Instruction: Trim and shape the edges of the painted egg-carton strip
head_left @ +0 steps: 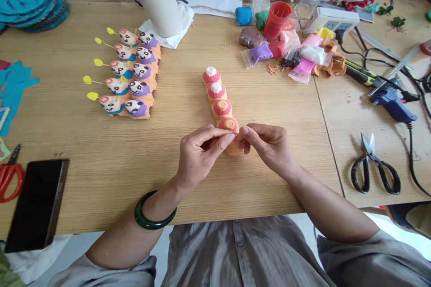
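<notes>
An orange egg-carton strip [216,104] stands on the table before me, with a row of bumps. Pink clay rings several bumps; the two farthest also carry white tops. Over its near end, my left hand [205,148] is closed in a pinch, thumb against forefinger. Facing it, my right hand [267,145] is closed too, its fingertips almost meeting the left ones. A small bit of pink clay [236,133] shows between the fingertips; the fingers hide most of it. Part of the nearest bump is covered by my hands.
To the left stands an orange carton piece with decorated clay figures [131,74]. Behind are a white bottle [156,2], a red cup [276,20] and clay packets [261,52]. Scissors [373,166] and a blue glue gun [393,101] lie right, a phone [37,204] left.
</notes>
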A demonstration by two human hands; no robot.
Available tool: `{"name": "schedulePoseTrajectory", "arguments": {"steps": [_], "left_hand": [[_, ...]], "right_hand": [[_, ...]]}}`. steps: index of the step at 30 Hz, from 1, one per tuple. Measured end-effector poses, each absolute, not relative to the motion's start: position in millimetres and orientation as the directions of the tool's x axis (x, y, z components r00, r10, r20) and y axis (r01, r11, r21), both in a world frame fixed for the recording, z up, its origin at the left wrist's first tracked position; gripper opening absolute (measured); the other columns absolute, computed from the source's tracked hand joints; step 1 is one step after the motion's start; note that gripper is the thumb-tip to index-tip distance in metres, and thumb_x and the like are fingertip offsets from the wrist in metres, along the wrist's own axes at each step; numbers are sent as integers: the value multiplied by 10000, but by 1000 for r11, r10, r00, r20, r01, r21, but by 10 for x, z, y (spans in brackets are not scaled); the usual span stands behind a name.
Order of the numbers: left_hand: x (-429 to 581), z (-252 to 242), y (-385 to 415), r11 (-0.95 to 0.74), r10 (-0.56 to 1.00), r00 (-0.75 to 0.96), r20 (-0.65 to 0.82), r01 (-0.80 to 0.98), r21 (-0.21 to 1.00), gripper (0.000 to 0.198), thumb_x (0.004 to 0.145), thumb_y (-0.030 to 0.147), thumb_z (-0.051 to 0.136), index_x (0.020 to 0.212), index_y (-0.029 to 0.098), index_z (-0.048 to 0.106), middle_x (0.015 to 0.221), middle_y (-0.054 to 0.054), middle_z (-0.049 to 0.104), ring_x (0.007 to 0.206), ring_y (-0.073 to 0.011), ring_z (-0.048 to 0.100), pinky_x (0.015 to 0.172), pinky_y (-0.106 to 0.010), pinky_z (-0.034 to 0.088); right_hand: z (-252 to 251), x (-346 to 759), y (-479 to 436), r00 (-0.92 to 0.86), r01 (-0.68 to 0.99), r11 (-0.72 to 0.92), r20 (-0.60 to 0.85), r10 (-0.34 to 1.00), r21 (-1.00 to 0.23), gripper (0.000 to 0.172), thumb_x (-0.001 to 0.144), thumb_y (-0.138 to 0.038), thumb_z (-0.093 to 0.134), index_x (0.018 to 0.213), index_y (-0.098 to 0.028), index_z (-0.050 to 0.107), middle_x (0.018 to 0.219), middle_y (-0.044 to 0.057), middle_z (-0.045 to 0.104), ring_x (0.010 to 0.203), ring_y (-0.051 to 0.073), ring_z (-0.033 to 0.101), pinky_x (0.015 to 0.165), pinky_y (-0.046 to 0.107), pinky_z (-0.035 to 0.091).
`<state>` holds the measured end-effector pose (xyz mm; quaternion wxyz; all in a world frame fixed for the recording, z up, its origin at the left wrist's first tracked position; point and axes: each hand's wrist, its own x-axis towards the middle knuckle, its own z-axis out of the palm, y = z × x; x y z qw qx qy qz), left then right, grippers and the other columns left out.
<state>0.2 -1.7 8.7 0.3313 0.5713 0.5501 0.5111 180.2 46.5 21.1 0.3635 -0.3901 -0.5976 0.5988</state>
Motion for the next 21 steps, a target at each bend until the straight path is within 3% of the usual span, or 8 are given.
{"name": "schedulePoseTrajectory", "arguments": {"steps": [4, 6, 11, 16, 21], "left_hand": [[4, 138, -17, -100, 979, -151, 139, 238, 966, 147, 921, 289, 758, 826, 193, 819, 617, 30, 608, 578, -89, 492, 564, -232, 421], [5, 159, -17, -80, 981, -155, 114, 212, 974, 137, 910, 269, 760, 812, 194, 818, 576, 47, 554, 546, -79, 449, 550, -233, 402], [-8, 125, -12, 65, 978, -202, -43, 108, 992, 158, 896, 334, 783, 826, 203, 837, 516, 59, 430, 504, -78, 367, 480, -244, 313], [-29, 63, 9, 251, 954, -114, -277, -203, 947, 311, 868, 499, 813, 775, 201, 816, 506, 63, 357, 482, -66, 301, 436, -230, 253], [-34, 49, 0, 272, 955, -39, -293, -270, 924, 337, 819, 512, 861, 716, 199, 791, 498, 64, 354, 463, -58, 290, 410, -221, 259]], "right_hand": [[178, 1810, 462, -369, -37, 85, 93, 925, -996, 220, 937, -403, 797, 967, -186, 777, 852, 15, 715, 696, 110, 633, 598, 235, 556], [158, 1819, 461, -396, -35, 133, 136, 908, -991, 167, 960, -329, 774, 1070, -204, 785, 951, 28, 729, 794, 126, 663, 657, 248, 581], [118, 1838, 461, -424, -37, 166, 166, 890, -985, 127, 1005, -263, 713, 1100, -219, 784, 991, 29, 725, 849, 128, 678, 683, 249, 585], [121, 1819, 463, -406, 43, 276, 236, 883, -960, 116, 973, -235, 746, 1087, -214, 759, 989, 32, 720, 862, 140, 684, 705, 264, 607], [148, 1797, 463, -385, 101, 495, 425, 819, -863, 47, 967, -160, 741, 967, -206, 741, 907, 28, 725, 793, 128, 680, 672, 260, 591]]}}
